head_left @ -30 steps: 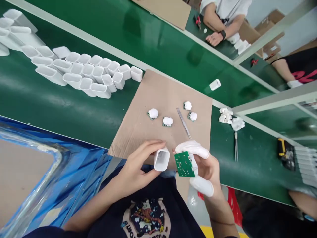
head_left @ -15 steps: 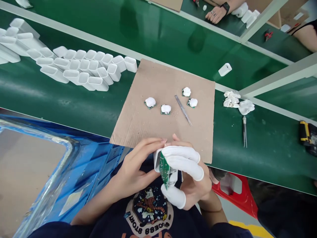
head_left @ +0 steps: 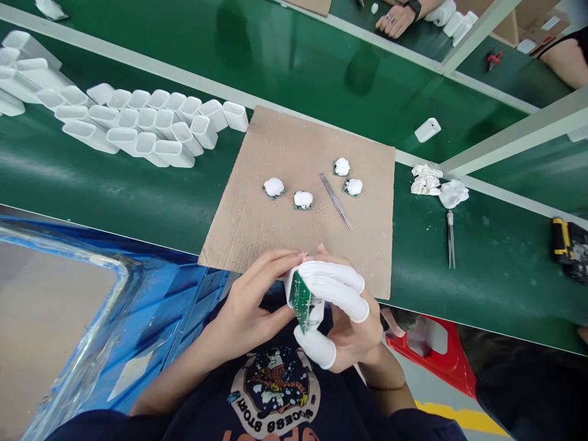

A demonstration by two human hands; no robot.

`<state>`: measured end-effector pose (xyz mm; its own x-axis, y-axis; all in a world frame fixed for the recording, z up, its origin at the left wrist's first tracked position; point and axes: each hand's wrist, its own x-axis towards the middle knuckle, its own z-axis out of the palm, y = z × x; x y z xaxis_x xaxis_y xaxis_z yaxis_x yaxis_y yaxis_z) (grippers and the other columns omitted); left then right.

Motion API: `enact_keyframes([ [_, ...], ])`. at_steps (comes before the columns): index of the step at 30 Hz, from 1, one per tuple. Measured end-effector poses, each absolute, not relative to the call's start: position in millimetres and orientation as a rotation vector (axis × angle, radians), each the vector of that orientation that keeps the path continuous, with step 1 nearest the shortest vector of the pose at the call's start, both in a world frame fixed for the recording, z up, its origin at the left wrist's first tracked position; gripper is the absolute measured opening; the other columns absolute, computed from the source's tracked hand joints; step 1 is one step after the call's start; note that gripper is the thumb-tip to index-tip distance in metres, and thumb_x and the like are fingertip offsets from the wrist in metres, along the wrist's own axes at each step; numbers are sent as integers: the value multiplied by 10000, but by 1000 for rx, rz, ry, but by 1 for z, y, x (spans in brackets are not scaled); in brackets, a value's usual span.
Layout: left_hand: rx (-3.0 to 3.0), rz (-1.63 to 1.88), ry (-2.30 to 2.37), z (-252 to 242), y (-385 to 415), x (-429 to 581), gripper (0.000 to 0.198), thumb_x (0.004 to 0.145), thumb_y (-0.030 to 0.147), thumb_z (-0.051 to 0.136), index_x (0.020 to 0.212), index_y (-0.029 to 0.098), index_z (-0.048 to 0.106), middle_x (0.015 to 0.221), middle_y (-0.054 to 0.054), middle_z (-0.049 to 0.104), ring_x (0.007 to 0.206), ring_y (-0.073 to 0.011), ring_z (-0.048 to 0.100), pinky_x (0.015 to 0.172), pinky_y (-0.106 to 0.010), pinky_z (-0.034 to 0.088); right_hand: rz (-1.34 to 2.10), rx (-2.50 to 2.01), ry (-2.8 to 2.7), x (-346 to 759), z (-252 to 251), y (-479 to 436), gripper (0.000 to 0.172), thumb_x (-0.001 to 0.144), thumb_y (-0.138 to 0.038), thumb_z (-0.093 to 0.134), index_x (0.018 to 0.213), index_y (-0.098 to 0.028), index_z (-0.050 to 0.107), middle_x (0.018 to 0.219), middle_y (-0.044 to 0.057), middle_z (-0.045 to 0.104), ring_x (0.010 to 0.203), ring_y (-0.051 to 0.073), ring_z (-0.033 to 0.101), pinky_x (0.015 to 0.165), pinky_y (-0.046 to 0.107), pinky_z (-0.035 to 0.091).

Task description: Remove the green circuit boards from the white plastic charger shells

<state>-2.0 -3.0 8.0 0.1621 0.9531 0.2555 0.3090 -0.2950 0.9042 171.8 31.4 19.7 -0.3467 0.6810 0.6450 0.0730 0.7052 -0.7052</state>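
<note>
Holding green rectangular circuit board (head_left: 301, 301) by edges in right hand (head_left: 353, 323), with white finger covers (head_left: 342, 299), at open mouth of hollow white plastic case (head_left: 289, 286), clasped in left hand (head_left: 257, 300). Probably light, stiff, fragile; best taken by edges, without bending.

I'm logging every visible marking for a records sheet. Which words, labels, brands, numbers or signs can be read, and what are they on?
"SUCCESS STORY": upside down in this view, on the badge of the dark shirt.
Orange lettering below it: cut off by the frame, not surely readable.
Green circuit board: markings too small to read.
Box label, top right: too blurred.
</note>
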Motion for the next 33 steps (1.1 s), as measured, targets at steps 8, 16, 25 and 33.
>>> enact_keyframes([
  [8, 1681, 1154, 1196, 5, 0, -1, 546, 884, 80, 625, 1383, 274, 519, 1320, -93, 616, 1222, -224, 624, 968, -315, 577, 654, -615, -1843, 168, 17, 35, 633, 789, -153, 648, 1404, -224, 517, 1171, 123, 687, 1139, 299, 675, 1047, 551, 550],
  [16, 1617, 1145, 1214, 4, 1, 3, 618, 828, 13, 629, 1377, 278, 529, 1322, -76, 613, 1214, -213, 616, 967, -301, 572, 651, -658, -1815, 168, 9, 32, 674, 770, -119, 669, 1417, -232, 516, 1261, 122, 672, 1166, 313, 670, 1059, 574, 541],
  [25, 1641, 1145, 1216, 2, 2, 5, 579, 860, 63, 639, 1389, 271, 531, 1359, -95, 611, 1207, -226, 625, 937, -313, 579, 646, -743, -1863, 170, 12, 33, 634, 801, -135, 650, 1400, -271, 493, 1301, 114, 632, 1212, 291, 625, 1057, 556, 529],
  [33, 1638, 1141, 1257, -2, 2, 7, 583, 863, 102, 679, 1394, 294, 535, 1347, -77, 622, 1213, -230, 620, 921, -307, 582, 772, -831, -1901, 173, 12, 31, 562, 844, -180, 687, 1375, -232, 510, 1412, 138, 552, 1307, 276, 563, 1098, 493, 510],
])
